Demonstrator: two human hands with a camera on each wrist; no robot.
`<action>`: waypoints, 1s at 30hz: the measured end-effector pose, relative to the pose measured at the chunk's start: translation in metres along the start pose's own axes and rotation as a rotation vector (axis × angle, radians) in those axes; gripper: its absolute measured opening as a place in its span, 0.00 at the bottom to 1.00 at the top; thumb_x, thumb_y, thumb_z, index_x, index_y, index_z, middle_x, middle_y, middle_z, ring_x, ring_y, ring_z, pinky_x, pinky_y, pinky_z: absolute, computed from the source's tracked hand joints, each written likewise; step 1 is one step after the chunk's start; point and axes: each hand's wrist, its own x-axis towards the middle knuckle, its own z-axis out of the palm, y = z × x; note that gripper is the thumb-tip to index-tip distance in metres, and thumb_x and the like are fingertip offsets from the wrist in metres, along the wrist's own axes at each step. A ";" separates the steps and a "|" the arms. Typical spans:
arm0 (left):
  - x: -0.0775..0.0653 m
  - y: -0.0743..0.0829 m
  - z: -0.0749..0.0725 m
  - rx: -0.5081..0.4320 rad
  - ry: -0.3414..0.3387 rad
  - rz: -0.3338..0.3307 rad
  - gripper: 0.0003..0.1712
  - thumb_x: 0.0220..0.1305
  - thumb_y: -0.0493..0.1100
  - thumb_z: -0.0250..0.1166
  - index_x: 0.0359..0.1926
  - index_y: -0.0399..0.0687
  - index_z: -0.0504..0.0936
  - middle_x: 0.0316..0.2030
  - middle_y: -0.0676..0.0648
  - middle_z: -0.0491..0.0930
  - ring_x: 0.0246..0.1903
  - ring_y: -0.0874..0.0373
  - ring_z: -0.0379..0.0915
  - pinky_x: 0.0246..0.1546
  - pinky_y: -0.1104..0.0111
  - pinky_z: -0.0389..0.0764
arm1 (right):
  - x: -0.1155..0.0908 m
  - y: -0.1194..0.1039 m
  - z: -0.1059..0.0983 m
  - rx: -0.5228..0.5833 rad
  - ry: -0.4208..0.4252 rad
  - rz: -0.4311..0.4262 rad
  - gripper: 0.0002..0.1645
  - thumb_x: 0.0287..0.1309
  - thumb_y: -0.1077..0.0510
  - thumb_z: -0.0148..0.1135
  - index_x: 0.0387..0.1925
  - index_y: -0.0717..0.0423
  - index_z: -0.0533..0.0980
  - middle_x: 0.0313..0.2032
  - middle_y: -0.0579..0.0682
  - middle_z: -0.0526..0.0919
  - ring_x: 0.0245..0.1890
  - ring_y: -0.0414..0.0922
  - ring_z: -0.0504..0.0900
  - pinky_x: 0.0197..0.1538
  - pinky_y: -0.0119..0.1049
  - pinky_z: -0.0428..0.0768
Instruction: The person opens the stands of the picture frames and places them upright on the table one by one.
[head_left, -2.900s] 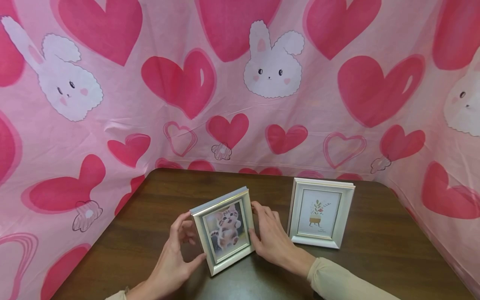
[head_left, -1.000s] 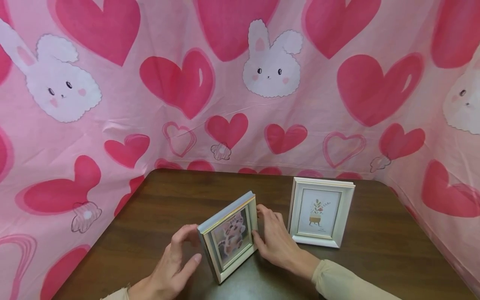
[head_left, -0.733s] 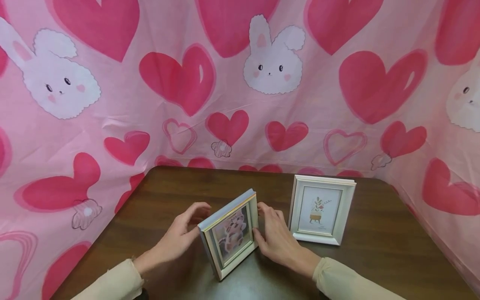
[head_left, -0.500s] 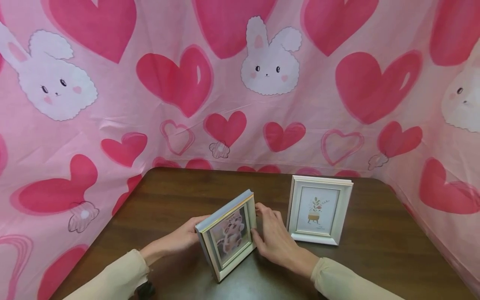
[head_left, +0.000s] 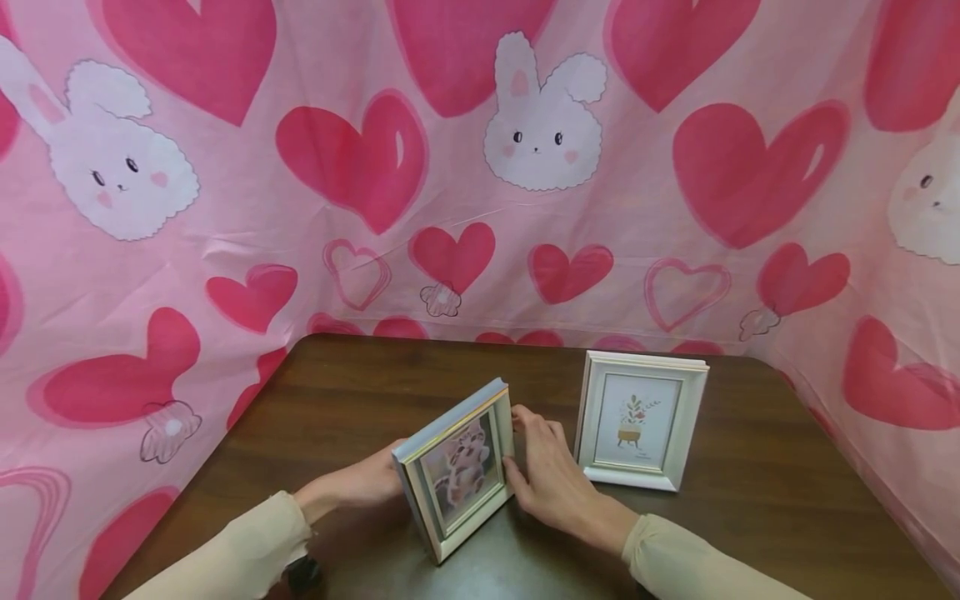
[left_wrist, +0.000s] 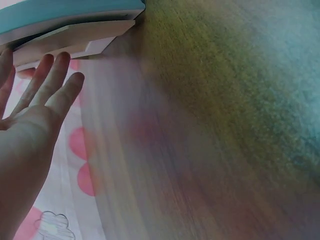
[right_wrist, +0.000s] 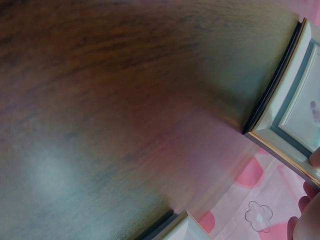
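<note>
A pale silver picture frame (head_left: 459,475) with a kitten picture stands on the table, turned at an angle. My right hand (head_left: 551,479) pinches its right side, thumb on the front and fingers behind. My left hand (head_left: 367,481) reaches behind the frame, which hides its fingers in the head view. In the left wrist view the left hand (left_wrist: 37,112) has its fingers extended beside the back stand (left_wrist: 75,37) of the frame; whether they touch it I cannot tell. The right wrist view catches the frame's lower corner (right_wrist: 280,127) and the right thumb on it.
A second white picture frame (head_left: 641,421) with a potted plant picture stands upright to the right of my right hand. The dark wooden table (head_left: 765,517) carries both frames. Pink cloth (head_left: 465,200) with hearts and rabbits hangs around the table's back and sides.
The kitten frame has been turned to face more to the right. My left hand has let go of its left edge and moved behind it. The right hand keeps its hold.
</note>
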 end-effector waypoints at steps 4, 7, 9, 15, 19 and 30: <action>-0.001 0.001 0.001 -0.013 -0.011 -0.053 0.33 0.82 0.39 0.55 0.81 0.36 0.58 0.76 0.36 0.65 0.71 0.59 0.65 0.68 0.70 0.64 | 0.000 0.000 0.000 0.004 0.000 0.000 0.42 0.57 0.63 0.74 0.68 0.65 0.62 0.57 0.58 0.77 0.55 0.51 0.82 0.59 0.49 0.70; -0.001 0.002 0.002 -0.003 -0.015 -0.060 0.34 0.82 0.40 0.55 0.81 0.35 0.57 0.76 0.34 0.64 0.71 0.60 0.65 0.68 0.71 0.64 | 0.000 0.000 0.000 0.005 0.000 0.003 0.42 0.57 0.64 0.74 0.68 0.65 0.62 0.58 0.59 0.77 0.55 0.51 0.82 0.59 0.49 0.70; -0.001 0.002 0.002 0.014 -0.018 -0.047 0.34 0.82 0.39 0.55 0.80 0.33 0.56 0.75 0.33 0.64 0.70 0.61 0.65 0.68 0.71 0.64 | 0.000 0.000 0.000 0.006 -0.002 0.007 0.42 0.57 0.64 0.74 0.68 0.65 0.62 0.58 0.59 0.76 0.55 0.51 0.82 0.59 0.49 0.70; 0.001 0.003 0.000 0.054 -0.037 0.007 0.32 0.82 0.38 0.53 0.79 0.30 0.57 0.74 0.32 0.66 0.69 0.61 0.67 0.68 0.69 0.65 | 0.000 0.000 -0.001 0.000 -0.007 0.012 0.43 0.57 0.64 0.75 0.68 0.65 0.62 0.58 0.58 0.76 0.55 0.51 0.82 0.59 0.49 0.70; 0.003 0.003 -0.003 0.084 -0.043 0.028 0.28 0.83 0.38 0.53 0.76 0.32 0.65 0.70 0.37 0.74 0.64 0.58 0.72 0.65 0.67 0.70 | -0.001 0.000 0.000 -0.008 -0.009 0.006 0.43 0.57 0.63 0.75 0.68 0.65 0.62 0.58 0.59 0.76 0.55 0.51 0.81 0.59 0.49 0.71; 0.006 0.001 -0.009 -0.056 -0.033 -0.067 0.27 0.85 0.48 0.49 0.76 0.41 0.69 0.67 0.43 0.76 0.63 0.54 0.72 0.65 0.64 0.71 | -0.001 0.000 -0.001 -0.010 -0.013 0.010 0.42 0.58 0.63 0.74 0.68 0.66 0.62 0.58 0.60 0.76 0.55 0.52 0.80 0.60 0.50 0.70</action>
